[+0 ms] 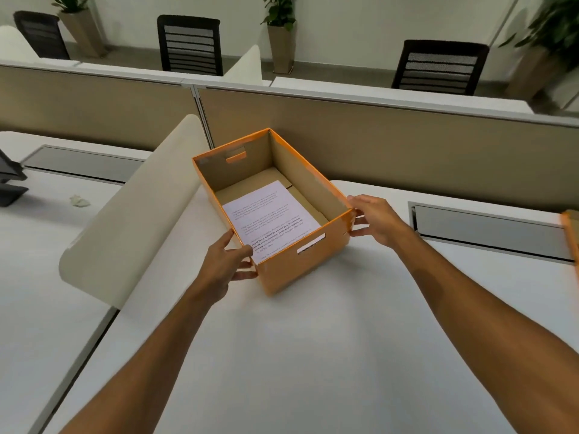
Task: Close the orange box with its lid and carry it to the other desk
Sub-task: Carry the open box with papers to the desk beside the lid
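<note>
An open orange box with a brown inside stands on the white desk, turned at an angle. A printed sheet of paper lies on its floor. My left hand grips the box's near left corner, thumb on the rim. My right hand holds the near right corner, fingers against the side wall. A sliver of an orange lid shows at the far right edge of the desk, mostly out of view.
A cream curved divider separates this desk from the left desk, which holds a crumpled paper scrap and a dark monitor base. Beige partition panels run behind. Cable trays, black chairs and potted plants lie beyond.
</note>
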{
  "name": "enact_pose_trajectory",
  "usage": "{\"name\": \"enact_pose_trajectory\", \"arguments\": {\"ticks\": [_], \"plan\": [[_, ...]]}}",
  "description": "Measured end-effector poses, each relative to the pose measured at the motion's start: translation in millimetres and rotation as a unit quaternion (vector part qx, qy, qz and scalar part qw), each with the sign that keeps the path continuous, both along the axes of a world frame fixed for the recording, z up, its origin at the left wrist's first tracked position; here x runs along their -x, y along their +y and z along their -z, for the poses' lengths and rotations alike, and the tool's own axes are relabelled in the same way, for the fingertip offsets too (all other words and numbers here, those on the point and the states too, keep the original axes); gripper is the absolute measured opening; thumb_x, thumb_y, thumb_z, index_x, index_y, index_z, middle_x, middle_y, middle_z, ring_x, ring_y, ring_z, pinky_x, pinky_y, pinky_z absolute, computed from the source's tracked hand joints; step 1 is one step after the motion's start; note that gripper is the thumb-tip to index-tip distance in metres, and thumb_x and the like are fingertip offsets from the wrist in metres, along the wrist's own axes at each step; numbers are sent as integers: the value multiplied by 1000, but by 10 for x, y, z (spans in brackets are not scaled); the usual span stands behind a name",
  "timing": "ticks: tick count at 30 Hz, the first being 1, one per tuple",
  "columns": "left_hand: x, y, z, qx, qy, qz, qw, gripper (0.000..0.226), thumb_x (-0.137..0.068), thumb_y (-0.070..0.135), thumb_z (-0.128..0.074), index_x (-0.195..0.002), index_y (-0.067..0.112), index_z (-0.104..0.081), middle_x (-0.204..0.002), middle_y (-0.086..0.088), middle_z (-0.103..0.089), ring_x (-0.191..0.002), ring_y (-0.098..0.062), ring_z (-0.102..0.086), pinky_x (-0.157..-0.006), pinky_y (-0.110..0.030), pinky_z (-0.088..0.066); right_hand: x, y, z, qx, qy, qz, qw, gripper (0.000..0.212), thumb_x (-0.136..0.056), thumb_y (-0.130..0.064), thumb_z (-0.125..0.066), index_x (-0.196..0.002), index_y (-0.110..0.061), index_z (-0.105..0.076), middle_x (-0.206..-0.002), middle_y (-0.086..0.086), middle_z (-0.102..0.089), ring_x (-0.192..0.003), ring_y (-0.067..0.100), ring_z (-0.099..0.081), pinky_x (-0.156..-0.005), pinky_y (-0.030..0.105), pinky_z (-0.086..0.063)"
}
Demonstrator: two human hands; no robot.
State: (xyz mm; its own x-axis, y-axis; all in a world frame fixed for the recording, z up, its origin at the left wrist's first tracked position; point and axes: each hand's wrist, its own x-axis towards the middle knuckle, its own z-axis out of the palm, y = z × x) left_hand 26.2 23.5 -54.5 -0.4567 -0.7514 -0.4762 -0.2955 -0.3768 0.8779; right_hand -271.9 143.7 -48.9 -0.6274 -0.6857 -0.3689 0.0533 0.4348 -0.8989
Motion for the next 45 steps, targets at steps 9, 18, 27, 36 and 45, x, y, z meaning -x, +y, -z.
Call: {"name": "enact_pose_trajectory", "arguments": {"ticks": [9,18,27,36,45], "plan": [[-62,237,-149,44,-6,123,991,76,-91,8,-66,-155,27,-28,-108,-10,-73,-95,-35,-72,-74,-49,-62,-237,941,-76,10,-54,15,998,35,-100,-37,-54,-122,-13,-66,-98,12,-64,-100,39,-65,-81,57,-60],[101,760,-237,60,-22,212,975,78,-89,12,-70,-153,31,-30,-102,-9,-75,-93,-33,-73,-65,-44,-62,-412,2018,-155,22,-52,67,996,32,-100,-34,-53,-121,-15,-69,-111,18,-69,-100,39,-67,-79,58,-60],[210,1729,-259,71,-36,264,961,78,-88,17,-71,-154,30,-31,-111,-11,-73,-92,-30,-75,-72,-50,-62,-608,3288,-161,36,-32,109,993,28,-103,-31,-50,-121,-18,-67,-111,13,-71,-98,36,-69,-75,59,-61],[120,2748,-147,68,-42,294,952,73,-90,14,-68,-151,34,-34,-109,-8,-72,-89,-25,-76,-68,-46,-63,-880,4456,-15,60,-49,144,987,29,-99,-28,-57,-124,-15,-66,-105,12,-72,-90,32,-71,-74,59,-61],[-5,3170,-67,64,-62,318,944,74,-88,17,-71,-151,34,-34,-111,-12,-72,-91,-27,-75,-70,-47,-63,-1134,5017,232,60,-65,171,981,35,-98,-30,-58,-129,-16,-64,-119,21,-65,-101,38,-69,-71,57,-62]]}}
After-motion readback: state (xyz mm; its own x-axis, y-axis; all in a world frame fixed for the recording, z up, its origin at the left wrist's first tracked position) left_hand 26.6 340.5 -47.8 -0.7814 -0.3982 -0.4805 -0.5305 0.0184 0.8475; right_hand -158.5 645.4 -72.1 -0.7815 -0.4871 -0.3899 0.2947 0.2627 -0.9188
